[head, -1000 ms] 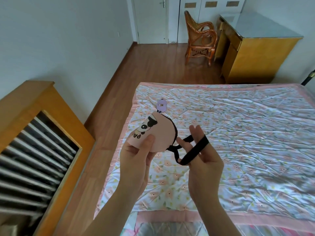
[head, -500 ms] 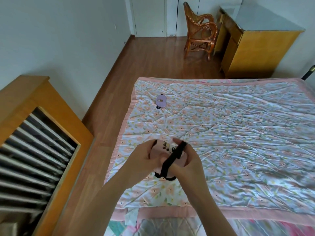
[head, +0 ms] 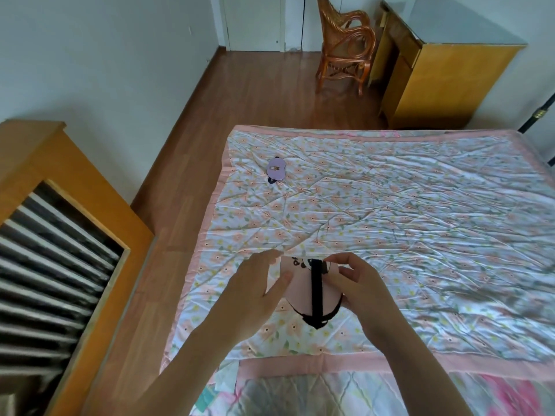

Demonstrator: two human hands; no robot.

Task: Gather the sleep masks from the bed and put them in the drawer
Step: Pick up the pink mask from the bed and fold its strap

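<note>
**Pink mask gripped in both hands over near edge of bed**

Grasped between left hand (head: 255, 291) and right hand (head: 357, 283): pink sleep mask (head: 300, 291), black strap (head: 316, 291) running down its middle, pinched at top by right fingers. Held just above floral quilt (head: 390, 220), close to near pink border. Purple sleep mask (head: 276, 172) lying flat near quilt's far left corner, well apart. Open quilt to right. Wooden floor strip (head: 186, 163) left of bed, bounded by wooden cabinet (head: 69, 187). Rattan chair (head: 345, 46) and yellow desk (head: 444, 76) at far wall
</note>
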